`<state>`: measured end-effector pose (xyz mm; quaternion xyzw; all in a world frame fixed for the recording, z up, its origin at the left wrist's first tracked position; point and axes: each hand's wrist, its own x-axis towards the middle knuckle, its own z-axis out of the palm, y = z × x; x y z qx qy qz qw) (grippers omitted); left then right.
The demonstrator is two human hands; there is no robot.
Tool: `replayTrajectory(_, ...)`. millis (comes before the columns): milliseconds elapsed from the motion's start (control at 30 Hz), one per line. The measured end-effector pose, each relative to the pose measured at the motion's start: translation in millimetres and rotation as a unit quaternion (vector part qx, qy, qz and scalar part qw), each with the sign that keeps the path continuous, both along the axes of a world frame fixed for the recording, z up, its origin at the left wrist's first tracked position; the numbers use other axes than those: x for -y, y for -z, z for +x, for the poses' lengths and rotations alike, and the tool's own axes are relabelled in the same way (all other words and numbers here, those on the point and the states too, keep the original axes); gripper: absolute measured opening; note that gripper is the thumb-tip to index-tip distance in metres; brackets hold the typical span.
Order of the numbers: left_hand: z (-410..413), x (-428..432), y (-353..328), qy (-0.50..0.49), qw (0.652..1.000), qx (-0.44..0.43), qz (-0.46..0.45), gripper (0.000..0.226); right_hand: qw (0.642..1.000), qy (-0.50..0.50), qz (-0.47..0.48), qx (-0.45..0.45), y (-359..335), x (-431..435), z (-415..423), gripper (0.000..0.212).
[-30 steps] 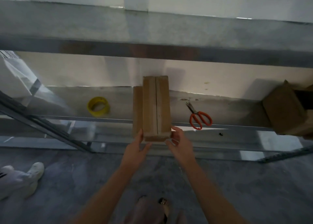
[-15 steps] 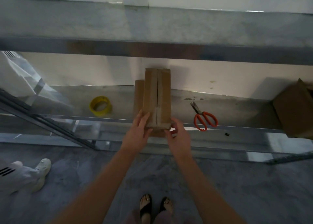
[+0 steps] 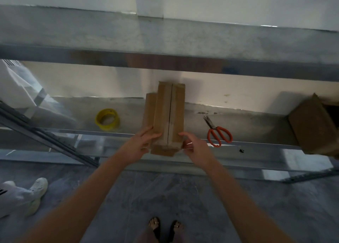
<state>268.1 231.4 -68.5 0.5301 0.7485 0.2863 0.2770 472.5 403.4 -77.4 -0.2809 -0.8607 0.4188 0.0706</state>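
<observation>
Non-task items:
- Steel shelf deck [image 3: 253,121] across mid frame, upper shelf [image 3: 165,39] above it, white wall [image 3: 238,4] behind.
- Yellow tape roll [image 3: 107,121] on the deck, left of centre, lying tilted.
- Orange-handled scissors [image 3: 218,134] right of centre, blades closed and pointing upper left, handles at the deck's front edge.
- Small dark bit [image 3: 241,150] just right of the handles.
- Brown carton [image 3: 310,127] at the right edge, tilted, partly cut off.
- Diagonal brace [image 3: 45,138] at left.
- White sneaker [image 3: 37,189] lower left on the grey floor [image 3: 183,197].
</observation>
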Motion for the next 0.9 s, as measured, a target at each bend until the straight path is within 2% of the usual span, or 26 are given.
replayTrajectory(67, -2, -8, -4, -0.005, 0.999, 0.019, 0.045, 0.067, 1.0, -0.009, 0.013, 0.0, -3, -4, -6, 0.061)
replayTrajectory(133, -6, -12, -6, -0.014, 0.998, 0.001, 0.066, 0.064, 1.0, -0.017, 0.013, 0.009, -4, -6, -12, 0.061)
replayTrajectory(233, -6, -14, -3, -0.004, 0.999, -0.016, 0.049, 0.071, 1.0, -0.019, -0.016, 0.002, -3, -7, -13, 0.066)
replayTrajectory(333, 0, -12, 3, 0.008, 1.0, 0.018, 0.011, 0.082, 0.999, 0.012, 0.03, -0.004, 1, -1, -12, 0.067)
replayTrajectory(400, 0, -8, 4, 0.008, 1.0, -0.021, -0.012, 0.083, 0.998, 0.03, 0.045, 0.01, 4, 4, -12, 0.065)
replayTrajectory(467, -2, -7, 2, -0.004, 0.998, -0.059, -0.017, 0.075, 0.998, 0.034, 0.045, 0.02, 6, 8, -12, 0.064)
replayTrajectory(567, 1, -15, 0, -0.043, 0.997, -0.07, 0.012, 0.063, 0.998, 0.046, 0.049, 0.015, 6, 9, -14, 0.063)
replayTrajectory(633, 11, -19, 3, -0.077, 0.995, -0.052, 0.031, 0.06, 0.997, 0.054, 0.052, 0.005, 6, 8, -15, 0.062)
replayTrajectory(733, 22, -14, 11, -0.124, 0.99, 0.025, 0.067, 0.062, 0.998, 0.058, 0.03, 0.0, 6, 7, -13, 0.068)
replayTrajectory(800, 25, -12, 12, -0.13, 0.987, 0.053, 0.072, 0.066, 0.997, 0.075, -0.004, -0.006, 6, 6, -11, 0.074)
replayTrajectory(900, 26, -12, 12, -0.124, 0.987, 0.076, 0.062, 0.07, 0.995, 0.088, -0.044, -0.015, 5, 9, -10, 0.068)
